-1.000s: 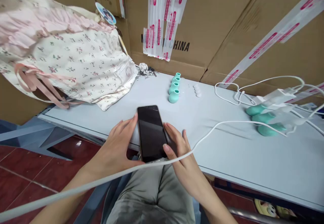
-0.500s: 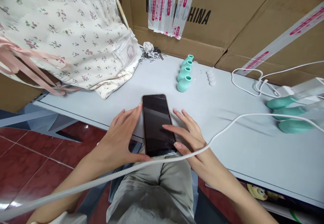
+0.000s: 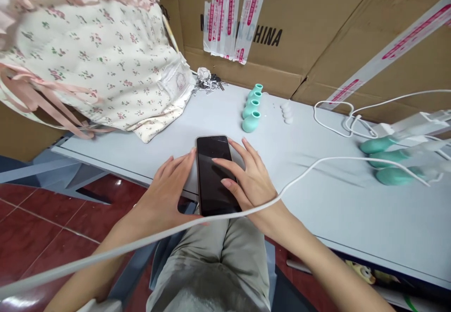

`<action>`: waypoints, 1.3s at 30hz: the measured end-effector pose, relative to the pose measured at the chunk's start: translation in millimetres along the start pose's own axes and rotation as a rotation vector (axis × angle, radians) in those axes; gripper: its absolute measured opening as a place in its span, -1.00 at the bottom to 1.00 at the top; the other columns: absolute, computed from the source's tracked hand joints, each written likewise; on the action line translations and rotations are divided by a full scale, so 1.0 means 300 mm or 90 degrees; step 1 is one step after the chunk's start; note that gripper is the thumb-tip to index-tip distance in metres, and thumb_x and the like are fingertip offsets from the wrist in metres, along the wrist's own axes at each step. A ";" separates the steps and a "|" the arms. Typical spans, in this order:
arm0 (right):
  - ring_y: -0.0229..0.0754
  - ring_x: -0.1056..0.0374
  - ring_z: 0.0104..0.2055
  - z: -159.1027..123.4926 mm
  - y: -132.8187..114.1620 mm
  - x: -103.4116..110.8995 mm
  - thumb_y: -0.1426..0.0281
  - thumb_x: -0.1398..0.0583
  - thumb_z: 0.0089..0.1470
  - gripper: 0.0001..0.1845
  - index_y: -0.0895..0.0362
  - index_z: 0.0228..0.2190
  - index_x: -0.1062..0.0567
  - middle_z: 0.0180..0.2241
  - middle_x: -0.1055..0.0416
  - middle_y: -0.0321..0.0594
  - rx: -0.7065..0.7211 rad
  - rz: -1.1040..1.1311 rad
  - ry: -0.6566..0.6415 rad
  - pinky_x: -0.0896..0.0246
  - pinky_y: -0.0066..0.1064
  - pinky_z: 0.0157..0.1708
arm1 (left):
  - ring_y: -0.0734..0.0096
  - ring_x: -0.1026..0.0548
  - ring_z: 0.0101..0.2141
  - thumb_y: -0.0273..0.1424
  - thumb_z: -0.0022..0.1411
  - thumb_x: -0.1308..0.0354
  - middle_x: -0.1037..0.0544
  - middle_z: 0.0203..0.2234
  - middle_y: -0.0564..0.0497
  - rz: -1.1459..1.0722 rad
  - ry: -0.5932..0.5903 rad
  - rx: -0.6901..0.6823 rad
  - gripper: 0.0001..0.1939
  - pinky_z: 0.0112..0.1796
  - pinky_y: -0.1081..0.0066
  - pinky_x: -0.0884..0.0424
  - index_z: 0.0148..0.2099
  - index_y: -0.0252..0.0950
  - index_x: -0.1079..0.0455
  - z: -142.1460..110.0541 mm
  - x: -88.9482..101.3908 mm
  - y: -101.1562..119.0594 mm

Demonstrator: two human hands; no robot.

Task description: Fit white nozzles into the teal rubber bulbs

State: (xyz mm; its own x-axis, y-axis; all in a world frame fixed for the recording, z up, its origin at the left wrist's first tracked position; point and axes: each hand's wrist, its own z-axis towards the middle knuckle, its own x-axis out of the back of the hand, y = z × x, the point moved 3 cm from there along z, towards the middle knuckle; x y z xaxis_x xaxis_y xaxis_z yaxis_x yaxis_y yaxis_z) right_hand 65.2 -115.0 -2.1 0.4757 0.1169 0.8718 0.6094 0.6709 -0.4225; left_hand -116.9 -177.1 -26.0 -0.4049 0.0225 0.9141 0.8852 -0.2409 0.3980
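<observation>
A smartphone (image 3: 215, 185) with a dark screen lies near the table's front edge, its lower end reaching past that edge above my lap. Along its left side rest the stretched fingers of my left hand (image 3: 172, 190), with the thumb apart at the lower corner. My right hand (image 3: 252, 175) is spread over the phone's right side. Its index finger and thumb extend above the screen; whether they touch the glass I cannot tell. A white cable (image 3: 292, 187) runs across the view, in front of both forearms.
Several mint-green bulb-shaped bottles (image 3: 251, 121) stand in a row behind the phone, beside small white pieces (image 3: 287, 114). More green bulbs with clear tips (image 3: 394, 175) lie at right. A floral bag (image 3: 116, 77) sits at left near keys (image 3: 207, 81). Cardboard boxes (image 3: 299, 25) line the back.
My right hand has moved up and left over the phone, its index finger now farther across the screen. My left hand stays along the phone's left edge. The camera view has shifted slightly.
</observation>
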 end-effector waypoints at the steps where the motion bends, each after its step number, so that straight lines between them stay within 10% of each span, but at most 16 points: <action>1: 0.04 0.28 0.34 0.006 -0.002 -0.006 0.21 0.01 0.21 -0.60 -0.07 0.04 -0.36 0.27 0.03 -0.23 -0.002 -0.009 0.005 0.15 0.16 0.20 | -0.05 -0.01 0.23 0.12 -0.07 -0.14 0.07 0.30 -0.18 0.003 0.003 -0.003 0.20 0.20 -0.02 0.10 0.36 -0.21 0.52 -0.002 -0.001 0.000; 30: 0.00 0.30 0.35 0.021 0.024 -0.009 0.16 0.12 0.24 -0.54 -0.10 0.12 -0.26 0.27 0.03 -0.23 0.007 0.042 0.005 0.24 0.20 0.20 | -0.03 0.03 0.26 0.06 -0.03 -0.16 0.11 0.32 -0.15 -0.018 0.001 0.001 0.17 0.20 0.00 0.04 0.36 -0.19 0.52 -0.019 0.004 0.001; 39: -0.03 0.25 0.34 -0.119 0.038 0.084 0.09 0.03 0.19 -0.58 -0.09 -0.16 -0.54 0.25 -0.03 -0.34 0.119 0.158 -0.184 0.28 0.03 0.26 | -0.12 0.10 0.27 0.07 -0.04 -0.17 0.17 0.32 -0.23 -0.052 0.007 -0.005 0.24 0.19 -0.14 0.19 0.33 -0.21 0.67 -0.034 -0.001 0.015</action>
State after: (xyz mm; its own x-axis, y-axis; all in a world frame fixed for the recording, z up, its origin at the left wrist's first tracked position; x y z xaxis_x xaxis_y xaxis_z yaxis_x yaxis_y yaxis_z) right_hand 106.8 -130.5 6.3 0.3801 0.4736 0.7945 0.3614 0.7146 -0.5989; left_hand -115.2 -188.2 -25.2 -0.4782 0.0314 0.8777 0.8475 -0.2456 0.4705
